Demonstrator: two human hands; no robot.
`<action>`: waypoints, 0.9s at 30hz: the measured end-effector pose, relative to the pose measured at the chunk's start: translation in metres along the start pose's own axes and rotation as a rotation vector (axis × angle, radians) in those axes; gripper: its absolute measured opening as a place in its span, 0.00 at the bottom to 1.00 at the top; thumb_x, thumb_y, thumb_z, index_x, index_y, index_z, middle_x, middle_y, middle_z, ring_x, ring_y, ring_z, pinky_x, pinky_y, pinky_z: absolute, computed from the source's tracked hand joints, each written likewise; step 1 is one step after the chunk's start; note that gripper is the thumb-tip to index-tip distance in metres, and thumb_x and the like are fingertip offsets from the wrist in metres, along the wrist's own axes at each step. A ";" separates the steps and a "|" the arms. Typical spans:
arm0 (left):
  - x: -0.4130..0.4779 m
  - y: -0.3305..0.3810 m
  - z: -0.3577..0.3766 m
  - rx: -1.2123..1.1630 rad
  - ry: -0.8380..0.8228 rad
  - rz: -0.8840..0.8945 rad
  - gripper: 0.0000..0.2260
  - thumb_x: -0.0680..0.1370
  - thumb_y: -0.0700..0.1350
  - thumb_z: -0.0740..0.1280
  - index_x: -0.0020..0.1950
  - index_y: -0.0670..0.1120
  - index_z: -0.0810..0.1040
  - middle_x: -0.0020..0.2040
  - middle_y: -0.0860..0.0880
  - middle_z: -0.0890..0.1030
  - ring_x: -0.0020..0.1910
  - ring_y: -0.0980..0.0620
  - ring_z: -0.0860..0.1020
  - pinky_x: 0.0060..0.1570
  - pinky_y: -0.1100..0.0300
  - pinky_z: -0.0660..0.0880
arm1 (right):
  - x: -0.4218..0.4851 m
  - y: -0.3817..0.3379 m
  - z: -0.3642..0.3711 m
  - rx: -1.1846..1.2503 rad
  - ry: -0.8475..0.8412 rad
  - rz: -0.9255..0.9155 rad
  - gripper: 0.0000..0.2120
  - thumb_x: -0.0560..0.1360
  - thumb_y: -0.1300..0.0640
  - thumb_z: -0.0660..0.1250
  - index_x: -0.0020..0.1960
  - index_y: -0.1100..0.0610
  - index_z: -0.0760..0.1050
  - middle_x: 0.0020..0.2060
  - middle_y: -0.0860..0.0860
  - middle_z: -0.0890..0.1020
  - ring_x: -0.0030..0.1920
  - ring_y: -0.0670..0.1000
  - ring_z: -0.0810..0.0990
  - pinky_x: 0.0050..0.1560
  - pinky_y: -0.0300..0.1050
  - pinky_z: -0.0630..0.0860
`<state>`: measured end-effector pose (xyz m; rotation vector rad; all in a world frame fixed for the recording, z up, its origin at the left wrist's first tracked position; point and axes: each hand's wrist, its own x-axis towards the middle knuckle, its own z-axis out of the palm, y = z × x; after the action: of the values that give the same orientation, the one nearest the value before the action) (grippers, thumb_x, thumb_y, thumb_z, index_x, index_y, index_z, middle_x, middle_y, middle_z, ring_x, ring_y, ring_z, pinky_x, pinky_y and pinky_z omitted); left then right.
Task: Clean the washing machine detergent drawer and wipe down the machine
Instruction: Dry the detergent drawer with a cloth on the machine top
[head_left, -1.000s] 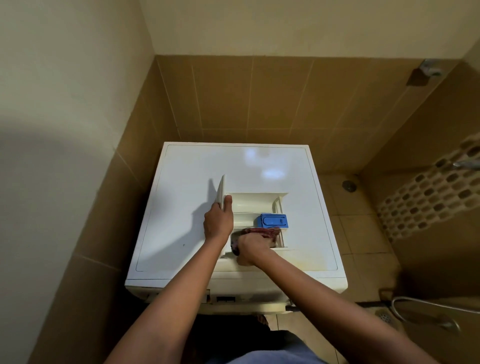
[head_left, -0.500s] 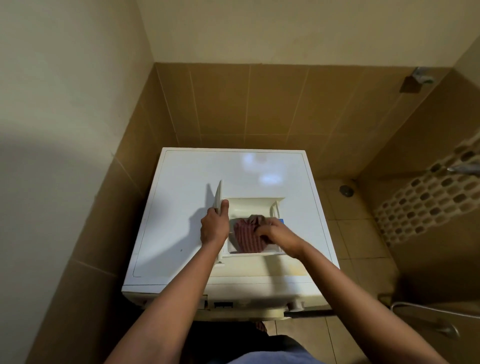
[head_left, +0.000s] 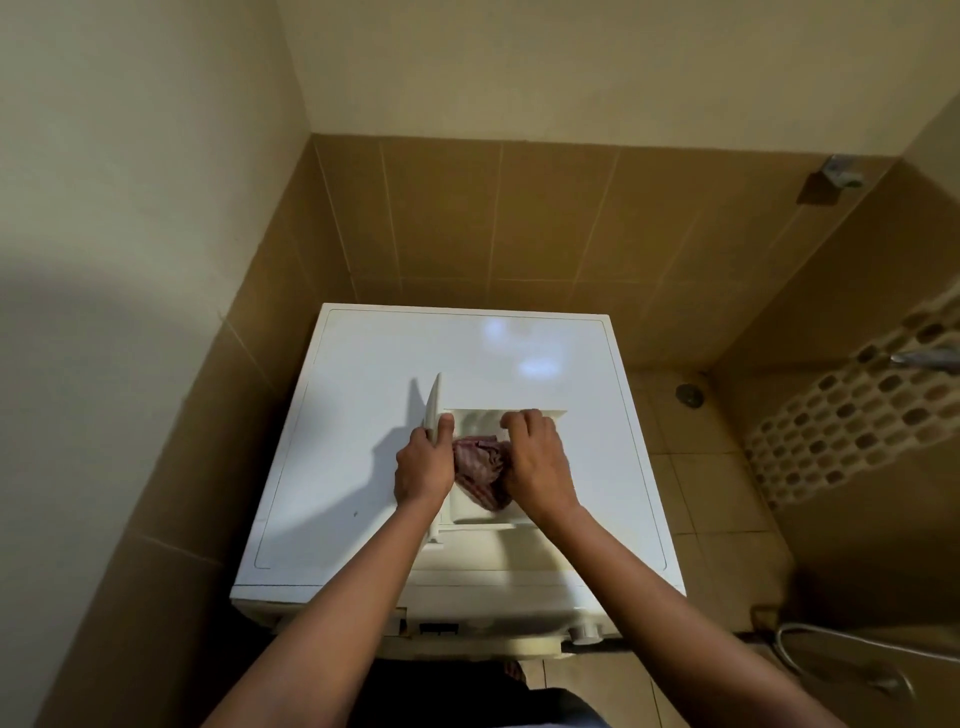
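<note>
Leaning over a white washing machine (head_left: 363, 426) set in a tiled corner, a person worked with 2 bare hands on the detergent drawer (head_left: 470, 512), which lay out of its slot on the machine's flat top, just right of centre. The left hand (head_left: 423, 467) gripped the drawer's front panel (head_left: 432, 410), thumb pressed up along the panel, which stood on edge at the drawer's left side. The right hand (head_left: 535, 462) reached in from the other side, its fingers curled over a bunched maroon cloth (head_left: 480, 467) and bearing it down into the drawer's compartment; the fingertips sat near the drawer's far wall. The cloth filled the gap between the 2 hands, touching both. Whether it reached the compartment floor could not be told. Brown wall tiles (head_left: 493, 218) backed the machine, with plain painted wall above. To the right, a floor drain (head_left: 689, 393) sat in the tiled floor (head_left: 691, 493) near a mosaic strip (head_left: 841, 415), and a metal hose (head_left: 831, 639) curved across the lower right corner.
</note>
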<state>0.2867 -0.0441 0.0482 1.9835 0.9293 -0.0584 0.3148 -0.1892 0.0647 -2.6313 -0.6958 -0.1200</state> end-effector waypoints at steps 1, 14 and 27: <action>0.000 0.000 0.000 0.001 -0.001 0.002 0.30 0.78 0.68 0.51 0.59 0.43 0.75 0.54 0.44 0.78 0.51 0.42 0.77 0.52 0.49 0.75 | -0.001 0.002 0.002 -0.067 0.087 -0.059 0.21 0.59 0.68 0.73 0.51 0.59 0.74 0.43 0.55 0.76 0.39 0.58 0.75 0.35 0.47 0.72; 0.000 0.000 0.000 0.011 0.010 -0.002 0.30 0.77 0.68 0.51 0.58 0.44 0.75 0.53 0.44 0.79 0.50 0.42 0.77 0.50 0.49 0.75 | -0.023 0.008 0.013 0.118 -0.142 -0.142 0.19 0.67 0.54 0.67 0.57 0.56 0.74 0.52 0.55 0.74 0.53 0.57 0.71 0.51 0.52 0.75; -0.003 0.003 -0.003 0.000 0.009 -0.009 0.31 0.77 0.69 0.50 0.60 0.45 0.75 0.54 0.44 0.79 0.51 0.42 0.78 0.52 0.47 0.76 | 0.024 0.006 -0.014 0.102 -0.187 -0.115 0.11 0.63 0.63 0.71 0.45 0.59 0.74 0.41 0.54 0.75 0.45 0.59 0.72 0.40 0.45 0.64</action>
<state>0.2857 -0.0448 0.0531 1.9812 0.9438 -0.0541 0.3387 -0.1890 0.0796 -2.5260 -0.8921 0.1272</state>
